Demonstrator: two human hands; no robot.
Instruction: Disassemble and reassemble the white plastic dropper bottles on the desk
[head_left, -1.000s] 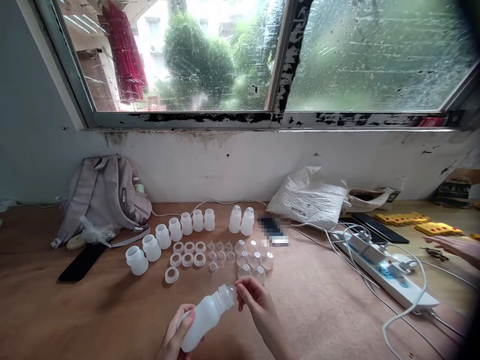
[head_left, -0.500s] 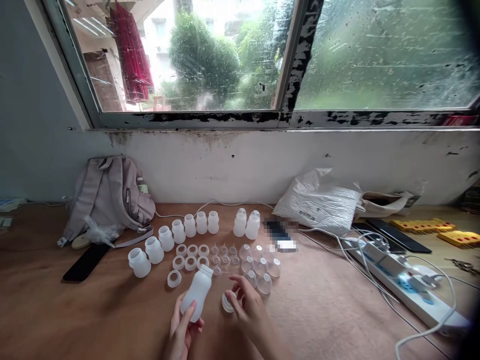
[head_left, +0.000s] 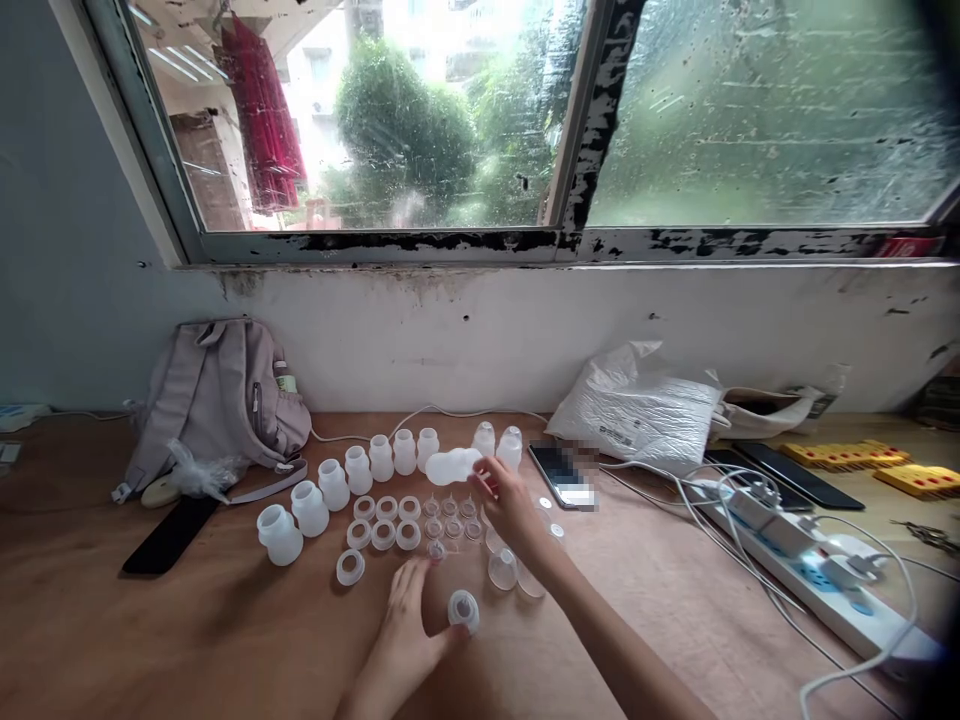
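My right hand (head_left: 510, 500) reaches across to the back of the layout. Its fingers close at one end of a frosted baby bottle (head_left: 448, 466), which lies sideways in front of the bottle row. My left hand (head_left: 409, 620) is open, with fingers stretched and thumb out beside a white screw ring with a teat in it (head_left: 463, 610). Whether the thumb touches that ring is unclear. Ahead of the left hand are several white rings (head_left: 384, 537) and small clear teats (head_left: 451, 530). Under the right forearm, clear dome caps (head_left: 502, 569) are partly hidden.
Several open bottles (head_left: 333, 484) curve along the left and back. Two capped bottles (head_left: 510, 446) stand behind my right hand. A phone (head_left: 559, 475), silver mailer bag (head_left: 637, 400) and power strip with cables (head_left: 795, 555) lie right. A backpack (head_left: 217, 400) and black phone (head_left: 169, 535) lie left.
The bottle has gone from my left hand to my right, and away toward the back row, tipping sideways. My left hand has opened and come beside the ring that my right hand was at.
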